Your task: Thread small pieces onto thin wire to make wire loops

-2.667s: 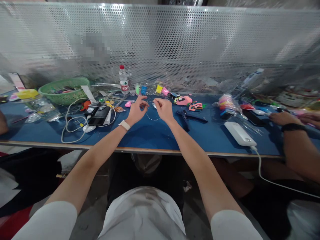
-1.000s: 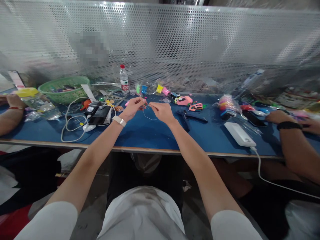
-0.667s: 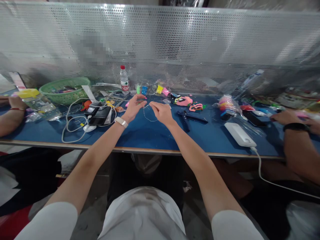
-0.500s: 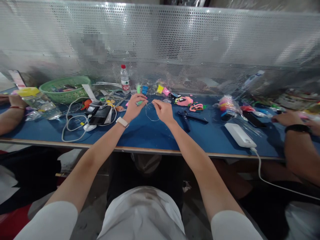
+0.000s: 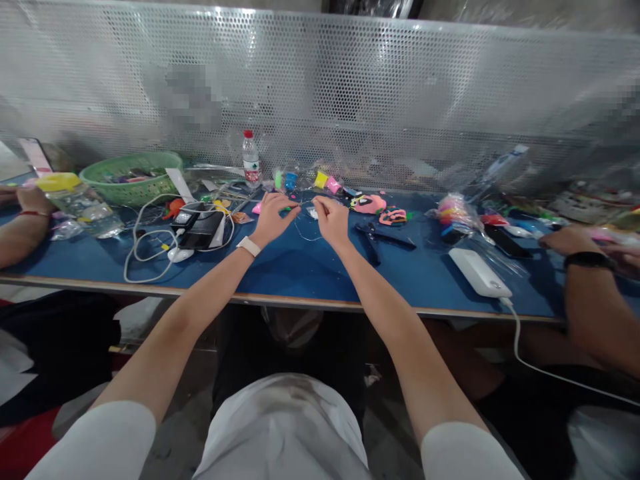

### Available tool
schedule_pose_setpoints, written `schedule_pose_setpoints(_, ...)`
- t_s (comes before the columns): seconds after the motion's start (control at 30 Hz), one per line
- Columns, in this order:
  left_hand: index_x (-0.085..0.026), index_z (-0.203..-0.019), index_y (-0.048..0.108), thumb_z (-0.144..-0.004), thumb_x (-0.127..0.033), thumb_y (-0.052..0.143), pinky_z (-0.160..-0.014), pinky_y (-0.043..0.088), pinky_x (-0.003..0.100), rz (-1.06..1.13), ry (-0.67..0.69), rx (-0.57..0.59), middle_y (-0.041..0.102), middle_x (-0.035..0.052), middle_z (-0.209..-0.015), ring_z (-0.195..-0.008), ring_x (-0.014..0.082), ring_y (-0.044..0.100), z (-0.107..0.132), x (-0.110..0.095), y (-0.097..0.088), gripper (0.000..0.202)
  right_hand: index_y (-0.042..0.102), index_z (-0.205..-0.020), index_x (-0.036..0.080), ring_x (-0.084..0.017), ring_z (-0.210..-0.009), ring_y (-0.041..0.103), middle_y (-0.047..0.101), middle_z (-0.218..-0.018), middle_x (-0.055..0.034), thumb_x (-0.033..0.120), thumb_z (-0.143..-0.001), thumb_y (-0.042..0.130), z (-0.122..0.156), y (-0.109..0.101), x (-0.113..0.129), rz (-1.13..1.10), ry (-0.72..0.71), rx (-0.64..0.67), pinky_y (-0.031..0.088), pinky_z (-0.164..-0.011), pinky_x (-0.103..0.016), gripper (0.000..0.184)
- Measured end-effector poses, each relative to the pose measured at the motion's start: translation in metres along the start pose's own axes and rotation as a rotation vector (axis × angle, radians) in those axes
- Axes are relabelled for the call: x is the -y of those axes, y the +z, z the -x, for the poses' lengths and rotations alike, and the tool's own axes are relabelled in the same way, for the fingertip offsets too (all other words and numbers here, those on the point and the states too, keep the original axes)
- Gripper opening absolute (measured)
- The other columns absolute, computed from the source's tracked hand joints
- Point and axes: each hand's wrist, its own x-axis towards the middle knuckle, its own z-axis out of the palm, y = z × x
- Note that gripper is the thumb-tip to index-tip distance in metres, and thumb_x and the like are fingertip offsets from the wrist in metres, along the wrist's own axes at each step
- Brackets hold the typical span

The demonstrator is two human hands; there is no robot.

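Observation:
Both my hands are raised a little over the blue table (image 5: 300, 267), close together. My left hand (image 5: 273, 217), with a white band on its wrist, is closed in a pinch on a small green piece (image 5: 286, 209). My right hand (image 5: 331, 219) is closed on the end of a thin clear wire (image 5: 306, 232) that loops down between the hands to the table. Black pliers (image 5: 383, 235) lie just right of my right hand.
A green basket (image 5: 131, 176), a water bottle (image 5: 250, 159), phones with white cables (image 5: 197, 228), coloured foam shapes (image 5: 370, 203) and a white power bank (image 5: 479, 272) lie around. Other people's hands rest at the far left (image 5: 25, 200) and far right (image 5: 563, 239). A perforated metal screen (image 5: 350, 100) backs the table.
My hands moved slightly away from me and closer together. The left fingers opened briefly, then closed in a pinch on the green piece. The wire loop stays between the hands.

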Motion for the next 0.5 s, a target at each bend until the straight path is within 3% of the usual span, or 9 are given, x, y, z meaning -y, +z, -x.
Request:
schedule_pose_setpoints(0.07,-0.027,-0.088,0.085,-0.095,-0.031,0.082,-0.124,0.039,0.054,0.015,-0.003,0.001,0.082,0.0087,-0.102,-0.115,0.0328,0.067,0.000,0.001,0.000,0.008,0.084,-0.112,0.021,-0.024,-0.071,0.071,0.082,-0.088,-0.0085,0.075,-0.115,0.033,0.000,0.001,-0.001,0.007,-0.010,0.015,0.058,-0.079,-0.039,0.075)
schedule_pose_setpoints(0.2,-0.027,-0.101,0.086,-0.096,-0.027,0.078,-0.116,0.044,0.051,0.033,-0.040,0.028,0.082,0.0078,-0.097,-0.109,0.0315,0.067,0.000,-0.002,0.000,0.009,0.085,-0.114,0.021,-0.025,-0.069,0.071,0.082,-0.086,-0.0084,0.074,-0.115,0.033,-0.001,0.001,-0.004,0.049,-0.019,0.037,0.057,-0.078,-0.039,0.074)
schedule_pose_setpoints(0.37,-0.025,-0.084,0.080,-0.098,-0.026,0.075,-0.111,0.048,0.047,0.078,-0.072,0.060,0.082,0.0074,-0.090,-0.103,0.0295,0.071,-0.001,-0.007,0.000,0.015,0.086,-0.114,0.023,-0.025,-0.069,0.072,0.080,-0.083,-0.0074,0.072,-0.116,0.032,-0.002,-0.001,-0.005,0.091,-0.060,0.049,0.056,-0.076,-0.038,0.073)
schedule_pose_setpoints(0.5,-0.024,-0.093,0.079,-0.100,-0.024,0.072,-0.108,0.052,0.044,0.171,-0.118,0.076,0.082,0.0063,-0.089,-0.098,0.0265,0.075,-0.001,-0.010,0.001,0.010,0.086,-0.114,0.023,-0.026,-0.071,0.075,0.081,-0.085,-0.0081,0.071,-0.117,0.031,-0.002,0.000,-0.008,0.099,-0.073,0.052,0.056,-0.076,-0.039,0.074)
